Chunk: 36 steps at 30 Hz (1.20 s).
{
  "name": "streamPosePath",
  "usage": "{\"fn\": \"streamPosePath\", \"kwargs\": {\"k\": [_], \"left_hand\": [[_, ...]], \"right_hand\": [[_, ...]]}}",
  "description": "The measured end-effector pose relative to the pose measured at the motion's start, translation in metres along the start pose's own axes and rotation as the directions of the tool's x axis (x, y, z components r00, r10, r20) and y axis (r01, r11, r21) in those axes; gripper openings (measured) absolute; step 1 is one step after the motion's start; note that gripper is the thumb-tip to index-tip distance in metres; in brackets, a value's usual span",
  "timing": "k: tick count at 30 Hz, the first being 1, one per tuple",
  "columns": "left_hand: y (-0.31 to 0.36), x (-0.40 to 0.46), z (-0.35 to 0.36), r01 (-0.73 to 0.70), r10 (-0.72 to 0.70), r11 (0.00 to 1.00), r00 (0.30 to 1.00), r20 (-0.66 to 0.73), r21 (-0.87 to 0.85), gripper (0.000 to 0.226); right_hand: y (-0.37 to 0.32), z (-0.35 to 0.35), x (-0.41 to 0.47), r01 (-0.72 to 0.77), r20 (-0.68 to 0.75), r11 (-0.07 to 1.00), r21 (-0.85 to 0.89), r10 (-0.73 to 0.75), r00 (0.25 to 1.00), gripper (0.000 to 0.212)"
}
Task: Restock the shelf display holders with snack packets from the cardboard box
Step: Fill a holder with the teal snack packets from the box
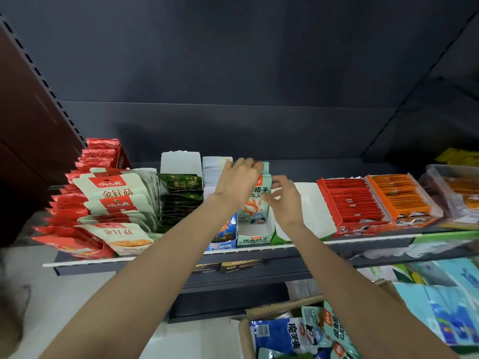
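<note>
On the dark shelf (363, 243) a mint-green display holder (255, 235) stands in the middle with mint-green snack packets (255, 206) upright in it. My left hand (238, 178) curls over the top of the packets from the left. The fingers of my right hand (283, 196) pinch the right edge of the front packet. Down at the lower right, the open cardboard box (274, 309) holds more packets, blue-and-white (282, 335) and mint-green ones (334, 330), partly hidden by my right forearm.
Red and pale green mushroom packets (103, 203) pile up at the shelf's left, with dark green packets (181, 195) beside them. A blue holder (225, 235) and white holders (313, 211) flank the mint one. Red (352, 203) and orange (401, 198) trays stand to the right.
</note>
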State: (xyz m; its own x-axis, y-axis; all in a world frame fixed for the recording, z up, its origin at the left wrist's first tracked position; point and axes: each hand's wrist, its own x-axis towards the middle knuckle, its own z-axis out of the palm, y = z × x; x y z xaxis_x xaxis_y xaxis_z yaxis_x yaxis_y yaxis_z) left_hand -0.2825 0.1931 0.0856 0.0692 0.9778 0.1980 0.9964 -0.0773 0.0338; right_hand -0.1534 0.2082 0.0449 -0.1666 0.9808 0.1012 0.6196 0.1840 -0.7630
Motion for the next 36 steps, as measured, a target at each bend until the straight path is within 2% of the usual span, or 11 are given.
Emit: {"fn": "streamPosePath", "kwargs": {"k": [5,10,13,17,21,24,26,28,31,34,36], "left_hand": [[0.012,-0.015,0.002,0.023,-0.027,0.998,0.996,-0.080,-0.057,0.044],[0.041,-0.044,0.003,-0.008,-0.024,0.988,0.978,-0.205,-0.156,0.039],[0.070,-0.071,0.002,0.026,-0.068,0.960,0.987,-0.145,-0.277,0.027],[0.117,-0.113,0.007,0.078,-0.130,0.912,0.986,-0.102,-0.402,0.025],[0.168,-0.143,0.015,0.071,-0.077,0.902,0.997,0.004,-0.426,0.024],[0.200,-0.162,0.025,0.121,-0.068,0.918,0.986,0.151,-0.377,0.021],[0.217,-0.174,0.041,0.187,-0.082,0.922,0.950,0.300,-0.339,0.020],[0.229,-0.185,0.064,0.307,-0.135,0.892,0.882,0.452,-0.332,0.022],[0.239,-0.196,0.099,0.505,-0.221,0.782,0.772,0.596,-0.365,0.029],[0.244,-0.196,0.117,0.659,-0.309,0.616,0.706,0.637,-0.432,0.032],[0.247,-0.193,0.124,0.706,-0.370,0.546,0.686,0.626,-0.451,0.028]], "right_hand": [[0.000,-0.010,-0.004,-0.002,0.000,0.999,0.055,0.002,1.000,0.040],[0.004,-0.035,-0.028,0.060,0.029,0.993,0.098,-0.063,0.998,0.032],[0.017,-0.057,-0.057,0.064,0.059,0.990,0.128,-0.072,0.996,0.023],[0.047,-0.092,-0.106,0.013,0.144,0.982,0.187,-0.040,0.989,0.018],[0.091,-0.124,-0.153,-0.038,0.239,0.993,0.112,0.010,0.971,0.020],[0.132,-0.136,-0.178,-0.046,0.293,0.999,-0.020,0.050,0.955,0.016],[0.158,-0.139,-0.189,-0.075,0.346,0.992,-0.099,0.105,0.933,0.014],[0.182,-0.138,-0.198,-0.122,0.403,0.968,-0.217,0.203,0.892,0.021],[0.215,-0.132,-0.210,-0.182,0.453,0.916,-0.358,0.341,0.824,0.045],[0.232,-0.125,-0.222,-0.310,0.494,0.872,-0.378,0.473,0.729,0.075],[0.236,-0.122,-0.228,-0.293,0.490,0.875,-0.385,0.463,0.739,0.064]]}}
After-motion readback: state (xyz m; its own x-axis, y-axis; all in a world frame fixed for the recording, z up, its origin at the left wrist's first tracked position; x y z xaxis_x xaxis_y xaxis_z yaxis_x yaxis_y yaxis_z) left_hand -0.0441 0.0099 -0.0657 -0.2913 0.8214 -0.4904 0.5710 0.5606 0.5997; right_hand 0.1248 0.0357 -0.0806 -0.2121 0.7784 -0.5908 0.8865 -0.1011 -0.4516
